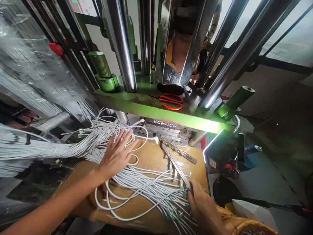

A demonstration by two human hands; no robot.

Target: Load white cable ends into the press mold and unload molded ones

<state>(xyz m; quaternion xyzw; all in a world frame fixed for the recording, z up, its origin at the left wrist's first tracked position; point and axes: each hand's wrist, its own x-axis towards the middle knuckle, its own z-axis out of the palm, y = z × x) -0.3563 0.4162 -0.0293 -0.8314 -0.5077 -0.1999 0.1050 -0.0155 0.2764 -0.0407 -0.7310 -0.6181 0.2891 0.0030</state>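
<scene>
Left hand [116, 155] lay flat, fingers spread on white cables [146, 186]; right hand [202, 204] pinched metal strip [176, 168]. Sorting step, I judged; next needed single cable plucked.

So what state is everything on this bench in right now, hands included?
left hand: open, flat on the white cables
right hand: closed on the near end of the metal bar
white cables: loose, tangled across the board
metal bar: lying on the board
red scissors: lying on the green press ledge, blades together

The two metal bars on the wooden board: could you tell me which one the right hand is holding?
The right hand grips the longer bar, which runs towards the person; the shorter bar lies untouched nearer the machine.
</scene>
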